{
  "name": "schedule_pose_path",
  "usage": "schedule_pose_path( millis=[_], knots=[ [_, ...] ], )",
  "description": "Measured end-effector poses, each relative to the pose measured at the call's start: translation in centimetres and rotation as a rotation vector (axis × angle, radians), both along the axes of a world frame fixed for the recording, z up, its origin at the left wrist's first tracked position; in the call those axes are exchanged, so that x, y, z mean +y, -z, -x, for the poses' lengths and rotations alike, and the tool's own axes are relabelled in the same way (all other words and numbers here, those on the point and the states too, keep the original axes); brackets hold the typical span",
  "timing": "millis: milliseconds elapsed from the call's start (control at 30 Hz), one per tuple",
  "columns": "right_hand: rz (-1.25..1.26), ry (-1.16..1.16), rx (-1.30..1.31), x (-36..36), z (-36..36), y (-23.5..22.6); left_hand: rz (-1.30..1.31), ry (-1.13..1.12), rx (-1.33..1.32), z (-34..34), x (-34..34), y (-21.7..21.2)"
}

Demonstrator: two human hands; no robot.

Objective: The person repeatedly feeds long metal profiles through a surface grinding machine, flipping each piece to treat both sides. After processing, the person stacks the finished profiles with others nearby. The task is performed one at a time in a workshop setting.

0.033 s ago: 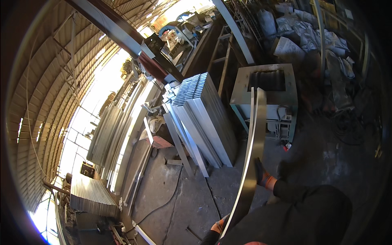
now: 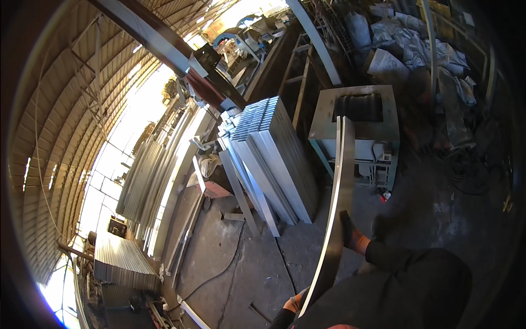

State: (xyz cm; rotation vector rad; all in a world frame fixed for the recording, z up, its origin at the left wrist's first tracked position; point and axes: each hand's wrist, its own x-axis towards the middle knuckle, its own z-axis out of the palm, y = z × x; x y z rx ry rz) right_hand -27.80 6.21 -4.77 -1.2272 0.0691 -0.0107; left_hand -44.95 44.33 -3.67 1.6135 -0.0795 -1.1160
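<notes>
A long silvery metal profile [image 2: 332, 225] stands tilted in front of me, its top end close to the box-shaped machine. My right hand [image 2: 350, 233], in a black and orange glove, is closed on the profile's right side at about mid-length; the profile partly hides its fingers. Low down, my left hand [image 2: 296, 301], in an orange glove, holds the profile near its bottom end, which runs out of view. Left of the profile, a tall stack of similar metal profiles [image 2: 274, 164] leans upright.
Behind the held profile stands a grey-green box-shaped machine [image 2: 356, 126] with a dark opening. More long profiles [image 2: 145, 186] lie at the left, beside a lower bundle [image 2: 123, 263]. Black cable [image 2: 219, 274] crosses the concrete floor. White sacks [image 2: 405, 49] are heaped at the back right.
The profile's upper part has shifted very slightly left, and my right hand with it. My left hand keeps its hold low on the profile.
</notes>
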Motion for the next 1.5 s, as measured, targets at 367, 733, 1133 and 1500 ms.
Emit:
schedule_pose_path(
  millis=[367, 733, 1133, 1500],
  knots=[
    [-0.03, 0.079, 0.209, 1.7, -4.0, 6.0, -0.27, -0.126, -0.132, 1.0, -5.9, -9.6],
    [-0.672, 0.285, 0.144, -3.9, -9.2, -1.2, -0.777, -0.057, -0.343, -3.6, -12.7, -10.2],
    [1.419, 0.574, -0.087, -25.1, -29.7, -3.9, -0.05, -0.227, -0.094, -27.9, -29.3, -4.7],
    [1.913, 0.156, 0.384, -46.3, -59.8, -1.3, -0.106, -0.205, 0.019, -54.5, -54.9, -1.3]
  ],
)
